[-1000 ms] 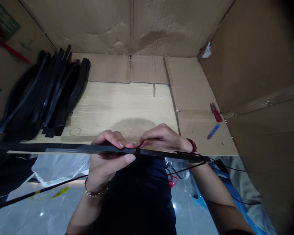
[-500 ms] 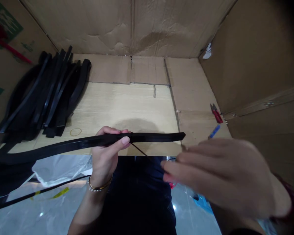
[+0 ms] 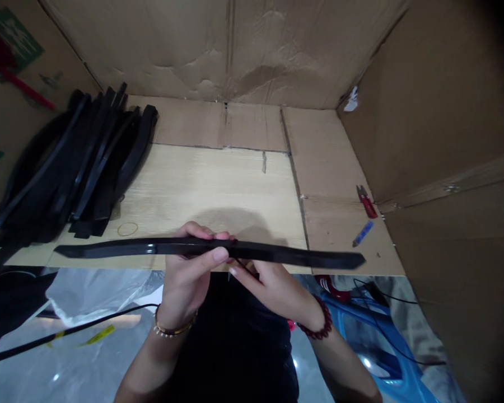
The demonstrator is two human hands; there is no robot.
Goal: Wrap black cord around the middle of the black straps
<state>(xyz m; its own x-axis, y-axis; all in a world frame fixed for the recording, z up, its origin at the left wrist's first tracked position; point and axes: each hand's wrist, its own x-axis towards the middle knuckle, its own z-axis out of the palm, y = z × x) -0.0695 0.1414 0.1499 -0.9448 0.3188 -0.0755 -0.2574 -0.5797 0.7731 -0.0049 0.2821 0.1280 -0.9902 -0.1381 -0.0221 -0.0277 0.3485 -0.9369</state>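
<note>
Along the left of the wooden board (image 3: 214, 184) lies a heap of black rubber strips (image 3: 96, 162). Over the board's near edge, the left hand (image 3: 180, 274) curls firmly around a single black rubber strip (image 3: 298, 255), while the right hand (image 3: 277, 291) pinches a thin black cord (image 3: 244, 267) under it. Red snips (image 3: 367, 201) and a blue marker (image 3: 363, 233) lie further right.

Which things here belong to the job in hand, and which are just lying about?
In use: black strip, held by the left hand with the right hand beside it; thin black cord.
Lying about: stacked black strips, red-handled snips, blue pen, rubber band.
</note>
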